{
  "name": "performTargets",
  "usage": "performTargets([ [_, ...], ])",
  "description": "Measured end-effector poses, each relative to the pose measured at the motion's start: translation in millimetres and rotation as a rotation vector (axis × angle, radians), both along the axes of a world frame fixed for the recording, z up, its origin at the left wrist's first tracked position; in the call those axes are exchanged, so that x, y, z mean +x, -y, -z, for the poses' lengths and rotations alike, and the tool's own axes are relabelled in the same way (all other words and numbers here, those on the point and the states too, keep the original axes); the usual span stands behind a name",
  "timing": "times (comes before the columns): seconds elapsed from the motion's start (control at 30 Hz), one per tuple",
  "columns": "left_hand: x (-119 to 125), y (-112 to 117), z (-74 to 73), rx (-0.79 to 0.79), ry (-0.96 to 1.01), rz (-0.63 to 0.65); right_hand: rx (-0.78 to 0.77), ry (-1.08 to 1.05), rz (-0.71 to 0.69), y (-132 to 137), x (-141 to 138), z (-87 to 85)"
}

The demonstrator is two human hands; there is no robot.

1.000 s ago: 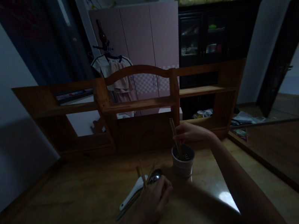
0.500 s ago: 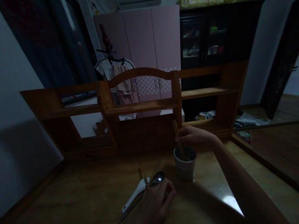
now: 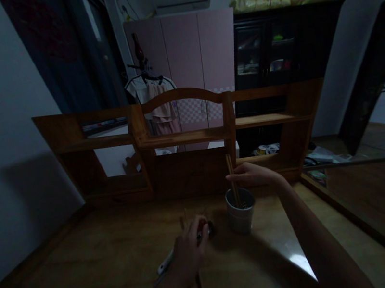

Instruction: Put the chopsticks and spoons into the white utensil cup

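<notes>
A small white cup [image 3: 240,214] stands on the wooden desk [image 3: 88,272] in dim light. My right hand [image 3: 252,174] hovers over it, pinched shut on a pair of wooden chopsticks [image 3: 233,181] standing upright in the cup. My left hand [image 3: 190,249] reaches over a metal spoon [image 3: 208,230], a white spoon [image 3: 165,264] and loose chopsticks [image 3: 182,219] lying left of the cup. Its fingers curl over the utensils; what they grip is hidden.
A wooden shelf unit [image 3: 184,135] runs along the desk's back edge. Behind it are a pink wardrobe [image 3: 187,62], hanging clothes [image 3: 155,96] and a dark cabinet [image 3: 274,63]. A wall is on the left, a raised desk edge [image 3: 355,225] on the right.
My left hand has slid forward over the spoons, covering the white spoon's bowl. My right hand keeps the chopsticks in the cup. The view has shifted slightly.
</notes>
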State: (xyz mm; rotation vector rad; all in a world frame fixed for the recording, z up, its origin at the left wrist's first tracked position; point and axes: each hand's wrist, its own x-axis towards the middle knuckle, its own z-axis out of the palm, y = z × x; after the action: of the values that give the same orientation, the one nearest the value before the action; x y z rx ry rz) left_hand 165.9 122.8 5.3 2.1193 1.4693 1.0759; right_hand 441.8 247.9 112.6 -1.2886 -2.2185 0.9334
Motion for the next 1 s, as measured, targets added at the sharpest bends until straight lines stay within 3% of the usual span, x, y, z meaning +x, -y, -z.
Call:
performTargets([
  [0.13, -22.7, -28.3, 8.6, -0.005, 0.052, -0.253, -0.001, 0.001, 0.012, 10.3, 5.4, -10.1],
  [0.37, -40.8, -47.6, 21.6, -0.052, -0.044, -0.333, 0.156, 0.035, 0.139, 17.6, 32.0, -28.5],
  [0.63, -33.7, -39.3, 32.4, -0.103, -0.115, -0.268, 0.245, 0.028, 0.232, 24.1, 47.8, -40.8],
  [1.0, -28.6, -37.6, 28.4, -0.127, 0.005, -0.154, 0.239, 0.006, 0.288, 16.1, 47.7, -37.1],
])
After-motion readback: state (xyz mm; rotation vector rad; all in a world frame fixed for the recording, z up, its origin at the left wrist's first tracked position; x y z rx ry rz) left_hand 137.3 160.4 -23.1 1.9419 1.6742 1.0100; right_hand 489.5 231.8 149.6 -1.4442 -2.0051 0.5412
